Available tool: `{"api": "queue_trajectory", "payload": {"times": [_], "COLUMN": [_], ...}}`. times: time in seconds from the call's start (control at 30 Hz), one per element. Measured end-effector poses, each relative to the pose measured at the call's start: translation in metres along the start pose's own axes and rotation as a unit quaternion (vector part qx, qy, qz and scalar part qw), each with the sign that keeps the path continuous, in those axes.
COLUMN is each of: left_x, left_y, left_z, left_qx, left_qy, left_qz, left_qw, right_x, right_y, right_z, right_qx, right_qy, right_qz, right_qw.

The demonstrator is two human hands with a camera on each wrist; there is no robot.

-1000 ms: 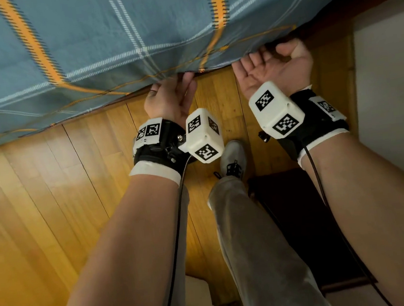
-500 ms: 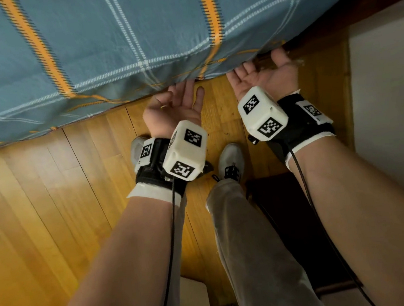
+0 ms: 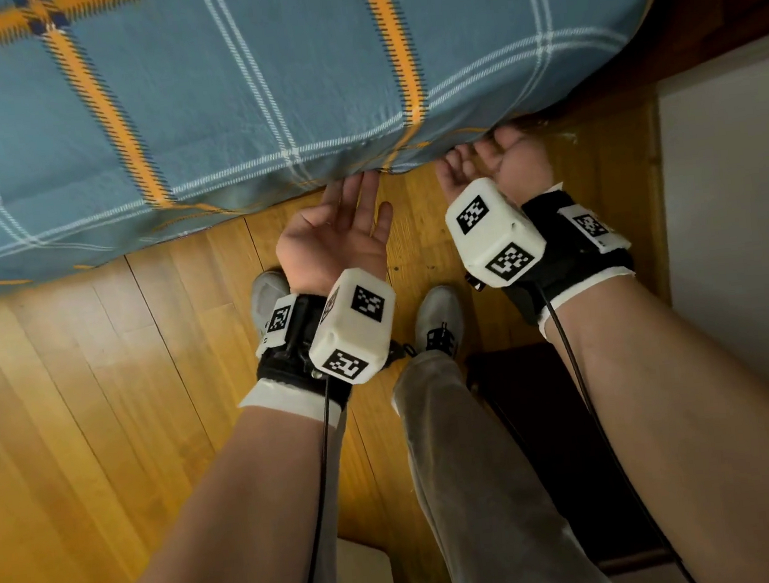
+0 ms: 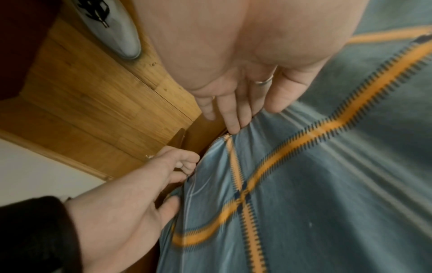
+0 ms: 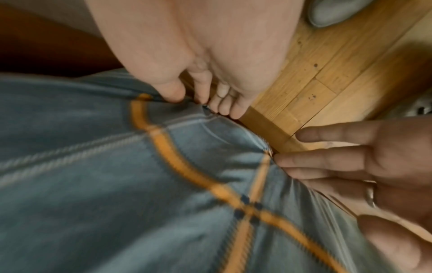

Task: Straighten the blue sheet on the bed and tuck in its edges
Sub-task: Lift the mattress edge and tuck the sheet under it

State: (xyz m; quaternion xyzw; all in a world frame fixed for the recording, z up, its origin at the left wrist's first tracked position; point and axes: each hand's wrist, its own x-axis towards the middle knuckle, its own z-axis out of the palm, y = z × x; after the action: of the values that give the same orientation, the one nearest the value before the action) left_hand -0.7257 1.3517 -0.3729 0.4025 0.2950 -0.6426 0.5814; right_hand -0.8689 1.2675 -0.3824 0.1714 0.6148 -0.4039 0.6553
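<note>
The blue sheet (image 3: 257, 91), plaid with orange and white stripes, covers the bed and wraps over its side. My left hand (image 3: 343, 234) is palm up below that edge. Its straight fingertips (image 4: 233, 127) push the sheet's hem into the gap by the wooden bed rail (image 5: 264, 125). My right hand (image 3: 502, 165) is further right, near the bed's corner. Its fingers (image 5: 222, 103) curl under the hem while the thumb (image 5: 173, 92) presses on the fold, pinching the sheet (image 5: 117, 166). The fingertips of the right hand are hidden under the fabric in the head view.
Wooden plank floor (image 3: 78, 418) runs beside the bed. My two grey shoes (image 3: 437, 319) stand close to the rail. A dark mat (image 3: 555, 439) lies under my right leg. A white wall or panel (image 3: 748, 253) closes the right side. A white object (image 3: 365, 578) sits behind my feet.
My left hand has turned palm up and its fingers have straightened against the hem. My right hand's fingers, spread before, have slid under the sheet's edge and curled.
</note>
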Motion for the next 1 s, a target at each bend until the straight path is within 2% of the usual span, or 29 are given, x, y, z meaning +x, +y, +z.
{"api": "queue_trajectory", "payload": {"times": [0.13, 0.2, 0.27, 0.37, 0.43, 0.5, 0.57, 0.67, 0.7, 0.77, 0.8, 0.87, 0.93, 1.0], "left_x": [-0.013, -0.019, -0.029, -0.062, -0.101, -0.152, -0.205, -0.283, -0.313, -0.37, -0.398, -0.445, -0.487, -0.524], "left_y": [0.007, 0.013, 0.02, 0.035, 0.045, 0.06, 0.081, 0.12, 0.135, 0.163, 0.174, 0.199, 0.22, 0.24], "left_z": [0.007, 0.012, 0.016, 0.031, 0.05, 0.081, 0.114, 0.167, 0.188, 0.224, 0.241, 0.269, 0.288, 0.296], "left_qx": [-0.005, 0.012, 0.057, 0.151, 0.2, 0.266, 0.334, 0.471, 0.518, 0.605, 0.646, 0.703, 0.73, 0.754], "left_qy": [-0.054, -0.046, -0.015, 0.08, 0.122, 0.134, 0.14, 0.143, 0.137, 0.132, 0.132, 0.138, 0.155, 0.165], "left_qz": [-0.009, -0.017, -0.027, -0.039, -0.062, -0.073, -0.057, -0.003, 0.031, 0.095, 0.129, 0.194, 0.228, 0.258], "left_qw": [0.999, 0.999, 0.998, 0.984, 0.97, 0.952, 0.93, 0.871, 0.844, 0.779, 0.741, 0.67, 0.626, 0.58], "right_x": [-0.006, -0.019, -0.037, -0.081, -0.124, -0.179, -0.236, -0.274, -0.302, -0.391, -0.431, -0.49, -0.527, -0.557], "right_y": [-0.001, -0.003, -0.008, -0.02, -0.031, -0.042, -0.051, -0.069, -0.077, -0.09, -0.094, -0.103, -0.105, -0.104], "right_z": [-0.01, -0.016, -0.021, -0.018, -0.006, 0.014, 0.037, 0.067, 0.091, 0.139, 0.159, 0.195, 0.222, 0.243], "right_qx": [-0.01, -0.03, -0.129, -0.32, -0.388, -0.431, -0.485, -0.602, -0.639, -0.704, -0.715, -0.715, -0.715, -0.727], "right_qy": [-0.012, -0.017, 0.006, 0.073, 0.09, 0.075, 0.032, -0.019, -0.026, -0.053, -0.07, -0.115, -0.156, -0.184], "right_qz": [0.004, -0.001, 0.008, 0.008, -0.004, 0.004, -0.003, -0.092, -0.118, -0.181, -0.206, -0.238, -0.277, -0.315], "right_qw": [1.0, 0.999, 0.992, 0.945, 0.917, 0.899, 0.874, 0.793, 0.76, 0.685, 0.665, 0.647, 0.622, 0.582]}}
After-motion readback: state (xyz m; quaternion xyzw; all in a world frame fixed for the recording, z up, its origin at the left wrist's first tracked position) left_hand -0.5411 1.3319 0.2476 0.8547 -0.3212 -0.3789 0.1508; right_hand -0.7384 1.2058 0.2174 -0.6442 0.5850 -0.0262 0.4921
